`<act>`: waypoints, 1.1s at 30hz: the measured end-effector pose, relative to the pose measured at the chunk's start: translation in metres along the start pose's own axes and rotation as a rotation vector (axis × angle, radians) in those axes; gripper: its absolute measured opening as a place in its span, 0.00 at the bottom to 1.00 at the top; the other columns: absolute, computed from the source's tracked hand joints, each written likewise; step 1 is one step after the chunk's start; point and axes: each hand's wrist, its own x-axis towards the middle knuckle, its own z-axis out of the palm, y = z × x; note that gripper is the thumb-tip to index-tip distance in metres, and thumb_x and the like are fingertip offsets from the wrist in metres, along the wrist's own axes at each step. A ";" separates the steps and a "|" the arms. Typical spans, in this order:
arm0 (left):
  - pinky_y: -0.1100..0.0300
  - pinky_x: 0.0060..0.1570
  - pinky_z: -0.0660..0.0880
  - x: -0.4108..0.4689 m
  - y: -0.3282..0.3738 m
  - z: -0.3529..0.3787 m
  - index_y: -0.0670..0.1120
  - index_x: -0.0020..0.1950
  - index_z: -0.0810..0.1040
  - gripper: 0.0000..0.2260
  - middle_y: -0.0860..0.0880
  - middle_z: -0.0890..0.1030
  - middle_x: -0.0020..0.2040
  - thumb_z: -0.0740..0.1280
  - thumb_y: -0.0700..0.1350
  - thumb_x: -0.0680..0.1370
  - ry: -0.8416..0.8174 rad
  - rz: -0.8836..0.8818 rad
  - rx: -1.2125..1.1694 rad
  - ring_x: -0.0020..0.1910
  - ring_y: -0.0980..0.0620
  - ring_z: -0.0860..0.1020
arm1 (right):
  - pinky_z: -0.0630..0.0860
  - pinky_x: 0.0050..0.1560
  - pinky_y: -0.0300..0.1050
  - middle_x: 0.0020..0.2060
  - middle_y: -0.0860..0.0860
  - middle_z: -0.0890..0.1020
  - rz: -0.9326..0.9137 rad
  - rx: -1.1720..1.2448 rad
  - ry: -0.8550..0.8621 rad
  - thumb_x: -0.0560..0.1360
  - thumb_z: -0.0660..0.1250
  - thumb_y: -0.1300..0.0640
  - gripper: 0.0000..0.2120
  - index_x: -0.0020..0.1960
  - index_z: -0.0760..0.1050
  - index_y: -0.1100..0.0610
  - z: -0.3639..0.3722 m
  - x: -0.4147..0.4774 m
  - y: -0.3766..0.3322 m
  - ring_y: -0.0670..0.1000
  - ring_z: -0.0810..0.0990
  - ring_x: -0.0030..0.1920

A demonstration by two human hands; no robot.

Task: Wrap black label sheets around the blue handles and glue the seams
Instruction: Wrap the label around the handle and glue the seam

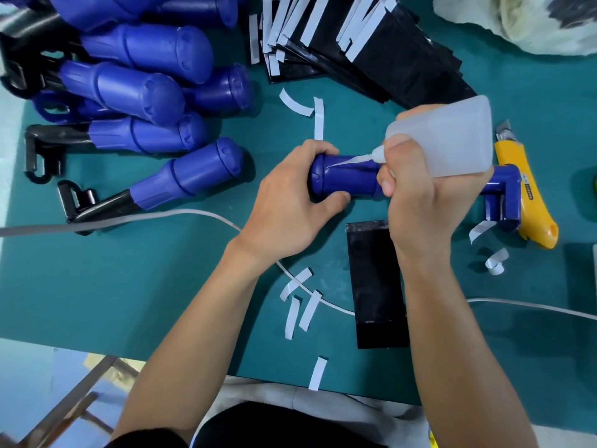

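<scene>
Yellow utility knife [539, 221], white cable [193, 212], crumpled bag [517, 24] on green table [129, 286]

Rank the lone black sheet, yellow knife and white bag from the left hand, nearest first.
1. Lone black sheet, lower right of the left hand.
2. Yellow knife, far right.
3. White bag, top right corner.

Handle in work: dark blue plastic handle [347, 179] with a round cap, held level, cap to the left and L-shaped end to the right; its middle looks wrapped in dark sheet, with a seam on top.
Glue: translucent white plastic squeeze bottle [452, 137], tilted above this handle, thin nozzle touching the seam.
Single sheet: black glossy rectangular label sheet [374, 286], flat, just in front of this handle.
Sheet pile: fanned black sheets with white edge strips [387, 59], behind this handle.
Other handles: lighter blue handles on black stems [145, 92], heaped to the left of it, caps pointing right.
</scene>
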 end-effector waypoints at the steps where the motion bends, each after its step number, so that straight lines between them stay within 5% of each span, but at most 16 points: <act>1: 0.61 0.48 0.72 0.000 0.000 0.000 0.55 0.62 0.75 0.20 0.58 0.79 0.50 0.76 0.50 0.72 0.001 -0.001 0.002 0.44 0.55 0.75 | 0.72 0.37 0.43 0.33 0.49 0.77 -0.001 0.000 -0.002 0.72 0.68 0.64 0.13 0.40 0.78 0.46 0.000 0.000 0.000 0.52 0.75 0.31; 33: 0.58 0.49 0.75 0.001 -0.004 0.002 0.56 0.61 0.74 0.20 0.57 0.79 0.50 0.76 0.50 0.72 -0.002 0.007 0.009 0.46 0.53 0.75 | 0.73 0.39 0.42 0.33 0.45 0.79 -0.004 -0.043 0.075 0.70 0.69 0.61 0.14 0.37 0.80 0.41 -0.011 0.003 -0.006 0.52 0.76 0.32</act>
